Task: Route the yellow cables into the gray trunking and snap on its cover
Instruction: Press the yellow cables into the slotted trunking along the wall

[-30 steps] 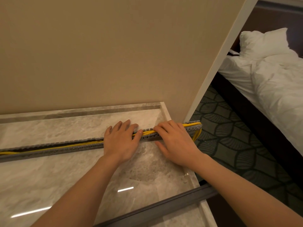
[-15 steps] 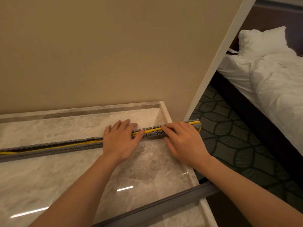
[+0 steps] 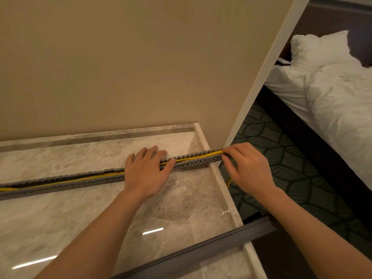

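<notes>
Counter (image 3: 70, 222): the trunking (image 3: 193, 162) lies along the back part, its right end just past the counter edge. It hasn't moved.
Cover (image 3: 201, 249): loose by the front edge, well apart from the trunking and untouched.
Left hand (image 3: 147, 174): same spot as a second ago. It's flat across the trunking mid-run, fingers straight, thumb at the near wall, pinning it.
Right hand (image 3: 249, 168): this is the change. It slid right along the channel and is now at the trunking's end, off the counter. Fingers are curled, and it looks to be pinching the cables (image 3: 201, 156) there.
The hands are now apart.
The cables sit low in the channel between the hands, and a loop hangs below the right hand.
My read: last stretch seated, routing nearly done, cover next.
</notes>
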`<state>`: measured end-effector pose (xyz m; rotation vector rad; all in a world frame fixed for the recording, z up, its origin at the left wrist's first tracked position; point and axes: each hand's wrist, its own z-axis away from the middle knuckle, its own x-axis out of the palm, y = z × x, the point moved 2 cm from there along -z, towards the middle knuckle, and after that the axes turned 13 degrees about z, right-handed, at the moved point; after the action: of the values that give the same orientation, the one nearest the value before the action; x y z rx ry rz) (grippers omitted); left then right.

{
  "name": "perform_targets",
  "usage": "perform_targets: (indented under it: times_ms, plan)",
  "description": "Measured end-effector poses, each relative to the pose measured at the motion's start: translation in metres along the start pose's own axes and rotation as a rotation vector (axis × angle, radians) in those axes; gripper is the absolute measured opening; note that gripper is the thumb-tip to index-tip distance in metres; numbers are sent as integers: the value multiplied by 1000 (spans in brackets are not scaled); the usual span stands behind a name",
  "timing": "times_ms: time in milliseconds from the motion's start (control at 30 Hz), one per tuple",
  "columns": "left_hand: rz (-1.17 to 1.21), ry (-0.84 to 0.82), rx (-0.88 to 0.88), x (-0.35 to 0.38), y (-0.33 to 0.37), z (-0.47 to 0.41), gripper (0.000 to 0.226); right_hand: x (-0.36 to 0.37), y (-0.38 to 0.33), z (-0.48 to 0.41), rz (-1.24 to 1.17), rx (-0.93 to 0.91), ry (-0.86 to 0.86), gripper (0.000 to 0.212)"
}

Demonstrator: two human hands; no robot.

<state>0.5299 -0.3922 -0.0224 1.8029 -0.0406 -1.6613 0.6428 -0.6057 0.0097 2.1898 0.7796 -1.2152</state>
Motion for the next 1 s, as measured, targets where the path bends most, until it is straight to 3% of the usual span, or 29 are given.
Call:
perform_targets:
  times_ms: [267, 400, 600, 800, 1000]
  plan:
    - [11, -8, 2, -1, 0, 0, 54, -2, -11, -9, 62, 44, -124, 36]
    - [48, -16, 32, -5, -1, 1, 53, -11, -35, -21, 22, -27, -156, 23]
    - [125, -113, 163, -28, -5, 21, 52, -25, -100, -40, -35, -213, -196, 29]
    - [74, -44, 75, -71, -55, 62, 54, -42, -186, -48, -123, -361, -200, 41]
    - [60, 34, -45, -125, -150, 115, 52, -61, -304, -56, -175, -514, -215, 47]
